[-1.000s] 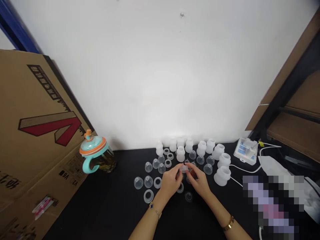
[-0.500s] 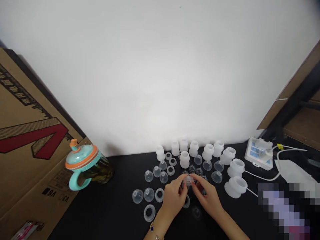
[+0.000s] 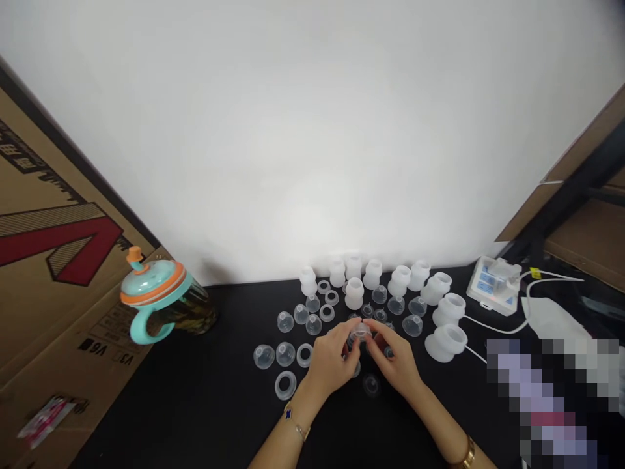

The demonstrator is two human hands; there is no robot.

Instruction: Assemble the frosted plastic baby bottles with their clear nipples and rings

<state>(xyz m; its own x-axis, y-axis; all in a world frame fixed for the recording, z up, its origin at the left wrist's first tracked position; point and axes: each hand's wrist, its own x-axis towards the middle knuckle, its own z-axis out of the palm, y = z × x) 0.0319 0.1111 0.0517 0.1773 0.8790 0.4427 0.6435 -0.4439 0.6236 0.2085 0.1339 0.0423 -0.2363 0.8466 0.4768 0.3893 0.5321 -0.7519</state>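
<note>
Between the fingertips of both hands is a small clear plastic piece (image 3: 361, 331), partly covered by the fingers. My left hand (image 3: 333, 355) grips it from the left, and my right hand (image 3: 396, 357) grips it from the right. Clear domes (image 3: 286, 354) and translucent rings (image 3: 285, 385) lie on the black table (image 3: 205, 404) to the left of my hands. More domes (image 3: 413, 325) lie to the right. Beyond my hands, several white hourglass-shaped pieces (image 3: 354, 294) stand in a loose row near the wall.
A teal and orange lidded jug (image 3: 168, 299) stands at the left beside a large cardboard box (image 3: 43, 260). At the right are a white power strip (image 3: 493, 285), white cables (image 3: 527, 319) and a blurred-out patch. A white wall (image 3: 293, 130) rises behind the table.
The whole view has shifted, so the things on the table appear slightly higher. Both hands still hold the clear piece, and a gold bracelet on the right wrist now shows.
</note>
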